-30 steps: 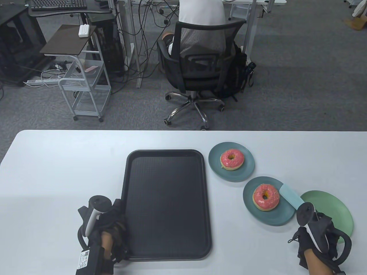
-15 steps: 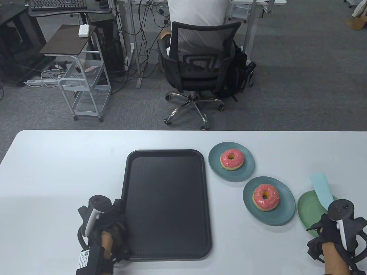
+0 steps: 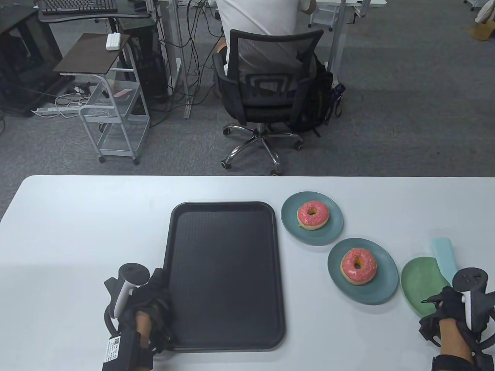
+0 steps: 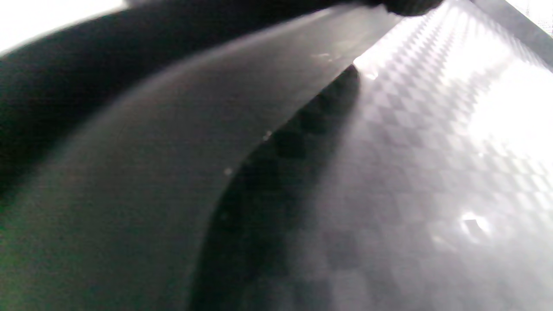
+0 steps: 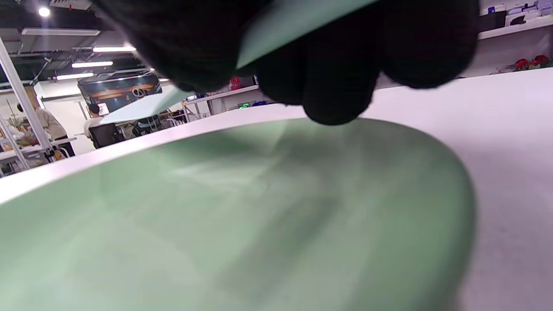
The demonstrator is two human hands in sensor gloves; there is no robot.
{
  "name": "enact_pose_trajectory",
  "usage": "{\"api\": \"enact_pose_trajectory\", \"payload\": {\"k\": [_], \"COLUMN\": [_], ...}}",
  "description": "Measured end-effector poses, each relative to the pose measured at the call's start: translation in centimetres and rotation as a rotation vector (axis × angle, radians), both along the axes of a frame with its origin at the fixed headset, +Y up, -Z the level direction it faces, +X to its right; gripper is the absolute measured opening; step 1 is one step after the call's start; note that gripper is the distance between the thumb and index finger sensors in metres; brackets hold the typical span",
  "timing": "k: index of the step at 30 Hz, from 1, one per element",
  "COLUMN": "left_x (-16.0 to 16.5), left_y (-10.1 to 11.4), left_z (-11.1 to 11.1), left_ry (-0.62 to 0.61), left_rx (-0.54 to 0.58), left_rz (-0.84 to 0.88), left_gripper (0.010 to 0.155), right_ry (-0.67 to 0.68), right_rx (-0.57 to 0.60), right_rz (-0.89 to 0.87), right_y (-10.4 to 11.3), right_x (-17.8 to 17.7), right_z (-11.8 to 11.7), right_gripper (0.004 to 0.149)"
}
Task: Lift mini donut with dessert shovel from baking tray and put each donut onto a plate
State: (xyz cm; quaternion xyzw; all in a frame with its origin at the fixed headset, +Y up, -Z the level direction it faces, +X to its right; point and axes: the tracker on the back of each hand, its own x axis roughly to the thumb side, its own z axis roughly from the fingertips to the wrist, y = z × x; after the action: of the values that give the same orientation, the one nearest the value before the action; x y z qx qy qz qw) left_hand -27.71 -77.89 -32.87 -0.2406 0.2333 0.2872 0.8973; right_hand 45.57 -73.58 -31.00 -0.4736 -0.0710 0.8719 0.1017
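Note:
The black baking tray [image 3: 224,270] lies in the middle of the white table with nothing on it. My left hand [image 3: 154,293] holds its left front rim; the left wrist view shows only the tray floor [image 4: 389,172] close up. Right of the tray, two teal plates [image 3: 294,220] [image 3: 383,286] each carry a pink-iced mini donut [image 3: 313,214] [image 3: 358,266]. My right hand [image 3: 448,297] grips the pale blue dessert shovel [image 3: 444,255] over a light green plate [image 3: 419,282]. Its blade points away from me and carries nothing. In the right wrist view, fingers [image 5: 337,65] wrap the shovel handle [image 5: 293,21] above the green plate [image 5: 259,216].
The three plates run in a diagonal line from the tray's far right corner to the table's right front. Beyond the table's far edge [image 3: 247,176] a person sits in an office chair [image 3: 267,96], back turned. A small cart [image 3: 116,116] stands on the floor.
My right hand drew the shovel away from the nearer donut plate and swung it right, over the green plate. The left hand stayed on the tray rim. The seated person shifted left.

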Motion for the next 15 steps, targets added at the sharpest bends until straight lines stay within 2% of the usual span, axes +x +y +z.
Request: {"api": "enact_pose_trajectory", "payload": {"k": [15], "left_x": [0.0], "left_y": [0.0], "left_z": [-0.1], "left_ry": [0.002], "left_rx": [-0.002], "left_rz": [-0.003], "left_gripper": [0.065], "right_ry": [0.022], "right_rx": [-0.109], "right_rz": [0.053], "right_y": [-1.8], "right_x": [-0.5], "right_z": [-0.4], "right_gripper": [0.059]}}
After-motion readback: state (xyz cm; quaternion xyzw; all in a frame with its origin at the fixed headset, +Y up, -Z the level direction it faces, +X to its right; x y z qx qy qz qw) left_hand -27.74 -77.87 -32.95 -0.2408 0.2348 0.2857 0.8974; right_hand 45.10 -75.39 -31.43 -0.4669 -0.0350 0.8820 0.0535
